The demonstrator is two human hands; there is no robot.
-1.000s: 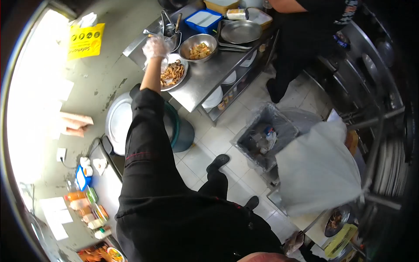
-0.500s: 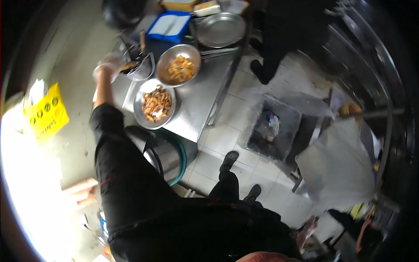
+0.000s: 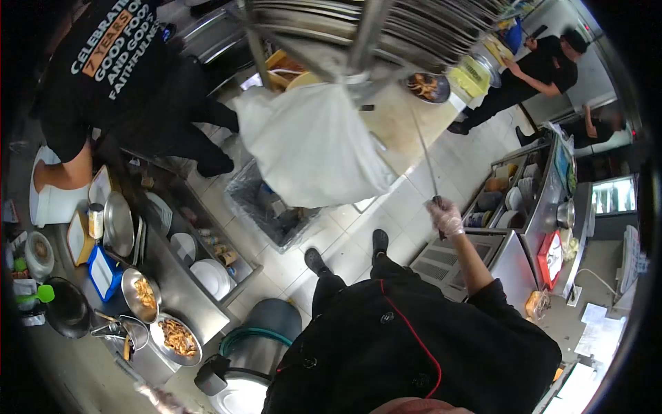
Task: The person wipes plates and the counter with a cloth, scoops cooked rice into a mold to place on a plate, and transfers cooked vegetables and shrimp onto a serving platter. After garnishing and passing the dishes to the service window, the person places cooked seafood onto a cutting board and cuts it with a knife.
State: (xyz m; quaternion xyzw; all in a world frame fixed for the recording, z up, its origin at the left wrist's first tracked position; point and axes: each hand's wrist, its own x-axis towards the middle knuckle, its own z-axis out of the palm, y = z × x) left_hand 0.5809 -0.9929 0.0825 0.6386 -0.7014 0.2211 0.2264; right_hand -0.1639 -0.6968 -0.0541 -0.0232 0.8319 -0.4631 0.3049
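Observation:
In a clear glove, my right hand (image 3: 447, 218) is wrapped round the dark handle of a long, thin-bladed knife (image 3: 426, 152). The blade points up and away, its tip near the edge of a pale worktop (image 3: 400, 131). At the lower left edge, my gloved left hand (image 3: 162, 399) is smeared by motion, so its fingers do not show clearly. It is nearest to a metal bowl (image 3: 197, 355) of browned pieces. Behind that stand a metal bowl (image 3: 125, 290) of orange-yellow food and a small strainer-like vessel (image 3: 140, 332).
A white cloth (image 3: 310, 145) hangs over a lined bin (image 3: 289, 238). One co-worker (image 3: 124, 69) leans at the left counter; another person (image 3: 552, 65) stands far right. A steel container with a green hose (image 3: 255, 338) stands by my feet. A dark pan (image 3: 434, 95) holds food on the worktop.
My view has swung to the right. My right hand with the knife has come into view. My left hand, earlier beside the strainer-like vessel, now shows at the lower left edge.

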